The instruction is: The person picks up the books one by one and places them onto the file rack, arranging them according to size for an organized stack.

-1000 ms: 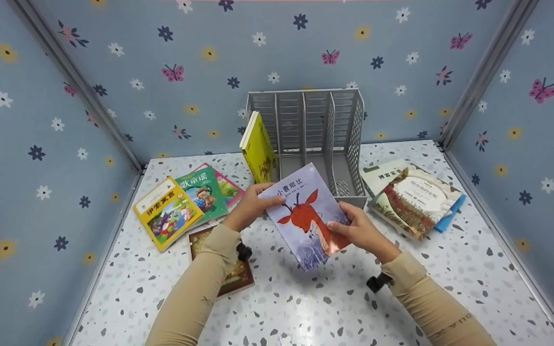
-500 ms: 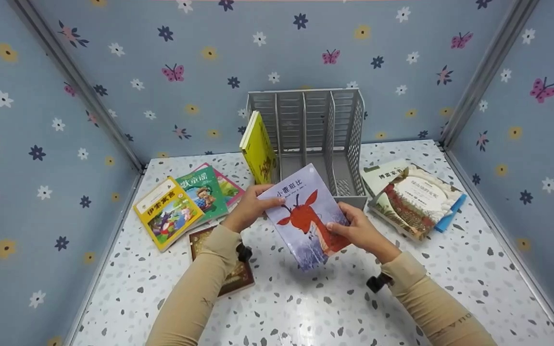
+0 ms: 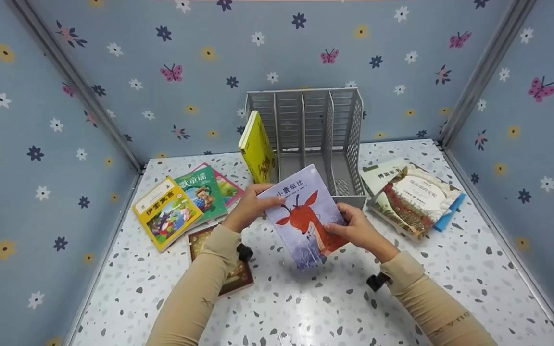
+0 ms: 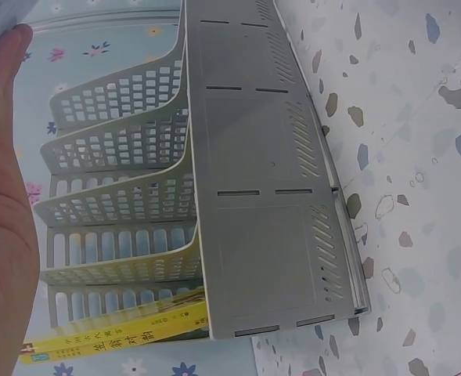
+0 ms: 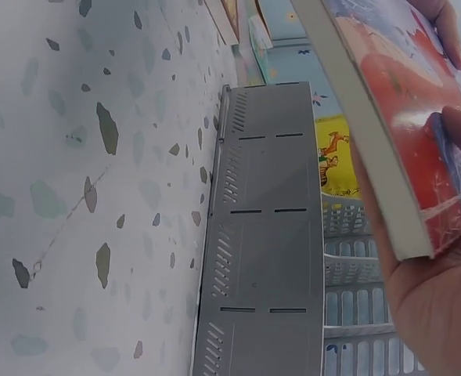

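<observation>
A purple picture book [image 3: 292, 240] with a red deer on its cover is held tilted above the table, in front of a grey file rack. My left hand [image 3: 249, 206] grips its upper left edge, thumb on the cover. On its right edge my right hand [image 3: 361, 228] holds it, the thumb across the deer's neck. In the right wrist view the book [image 5: 379, 133] shows its pale page edge, with the right hand [image 5: 441, 305] around it. The left wrist view shows only part of the left hand [image 4: 3, 227] and a corner of the book.
The grey rack [image 3: 318, 96] stands against the flowered back wall, with a yellow book [image 3: 260, 151] upright in its leftmost slot. Left lie a yellow book [image 3: 166, 216], a green book [image 3: 209, 192] and a pink one [image 3: 231, 190]. A brown book [image 3: 238, 278] lies partly under the left forearm. Several books [image 3: 411, 202] are stacked right.
Both hands keep hold of the purple book, almost still. The right thumb has shifted slightly left on the cover.
</observation>
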`<state>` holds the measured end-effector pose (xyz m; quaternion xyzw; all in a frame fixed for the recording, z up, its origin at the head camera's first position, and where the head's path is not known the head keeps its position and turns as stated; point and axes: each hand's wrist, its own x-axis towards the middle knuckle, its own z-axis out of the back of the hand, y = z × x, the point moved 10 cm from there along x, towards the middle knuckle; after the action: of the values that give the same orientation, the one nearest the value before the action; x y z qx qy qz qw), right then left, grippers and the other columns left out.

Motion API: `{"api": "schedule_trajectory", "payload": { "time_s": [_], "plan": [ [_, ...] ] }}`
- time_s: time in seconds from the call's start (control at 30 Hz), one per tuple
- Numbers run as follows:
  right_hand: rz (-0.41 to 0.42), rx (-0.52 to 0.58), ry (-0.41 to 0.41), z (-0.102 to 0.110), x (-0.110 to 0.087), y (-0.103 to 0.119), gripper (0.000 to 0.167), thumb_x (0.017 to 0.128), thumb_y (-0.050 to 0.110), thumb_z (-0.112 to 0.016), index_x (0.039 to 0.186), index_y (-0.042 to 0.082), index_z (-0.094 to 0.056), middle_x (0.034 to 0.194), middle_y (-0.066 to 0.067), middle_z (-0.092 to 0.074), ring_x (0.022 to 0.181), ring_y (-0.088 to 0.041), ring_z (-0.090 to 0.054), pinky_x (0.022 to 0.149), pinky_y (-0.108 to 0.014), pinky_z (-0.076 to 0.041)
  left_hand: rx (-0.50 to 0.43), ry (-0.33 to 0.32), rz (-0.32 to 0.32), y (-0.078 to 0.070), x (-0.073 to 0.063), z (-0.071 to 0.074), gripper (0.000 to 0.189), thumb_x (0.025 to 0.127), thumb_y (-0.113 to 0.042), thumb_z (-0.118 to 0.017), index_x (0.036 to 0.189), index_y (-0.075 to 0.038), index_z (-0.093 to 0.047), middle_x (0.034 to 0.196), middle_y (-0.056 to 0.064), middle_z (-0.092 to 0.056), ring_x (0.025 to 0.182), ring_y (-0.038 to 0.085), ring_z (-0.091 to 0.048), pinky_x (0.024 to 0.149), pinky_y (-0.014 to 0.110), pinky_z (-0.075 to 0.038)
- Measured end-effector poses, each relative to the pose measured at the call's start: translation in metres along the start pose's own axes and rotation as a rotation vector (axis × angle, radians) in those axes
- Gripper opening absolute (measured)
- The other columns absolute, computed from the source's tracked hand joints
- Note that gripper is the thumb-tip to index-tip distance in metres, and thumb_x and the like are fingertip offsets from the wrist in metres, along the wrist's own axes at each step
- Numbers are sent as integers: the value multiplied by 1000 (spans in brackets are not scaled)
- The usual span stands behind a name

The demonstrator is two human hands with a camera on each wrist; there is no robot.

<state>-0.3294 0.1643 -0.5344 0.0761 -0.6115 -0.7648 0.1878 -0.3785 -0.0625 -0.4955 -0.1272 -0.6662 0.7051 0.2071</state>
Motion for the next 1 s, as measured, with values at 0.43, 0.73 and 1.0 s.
{"api": "schedule_trajectory", "payload": {
  "time_s": [0.43, 0.73, 1.0],
  "plan": [
    [17, -139, -54, 14, 6, 3, 41, 98, 7, -80, 132, -10, -67, 119, -26, -75, 94, -6, -70, 82, -20, -59, 26, -54, 3, -9, -2, 13, 31, 100, -19, -75, 126, -2, -78, 121, 20, -81, 93, 24, -82, 80, 37, -69],
    [54, -202, -180, 42, 10, 5, 33, 104, 9, -73, 133, -8, -70, 124, -26, -75, 109, -25, -74, 93, -24, -59, 44, -150, -37, -22, -5, 33, 31, 101, -20, -76, 127, -3, -79, 126, 18, -80, 100, 27, -82, 84, 36, -68],
    [14, -244, -344, 74, 15, -2, 29, 107, 14, -70, 129, -6, -73, 120, -23, -78, 99, -6, -71, 86, -14, -54, 68, -240, 4, -33, -10, 50, 39, 100, -32, -79, 134, -13, -78, 128, 11, -80, 105, 32, -81, 88, 43, -68]
  ]
}}
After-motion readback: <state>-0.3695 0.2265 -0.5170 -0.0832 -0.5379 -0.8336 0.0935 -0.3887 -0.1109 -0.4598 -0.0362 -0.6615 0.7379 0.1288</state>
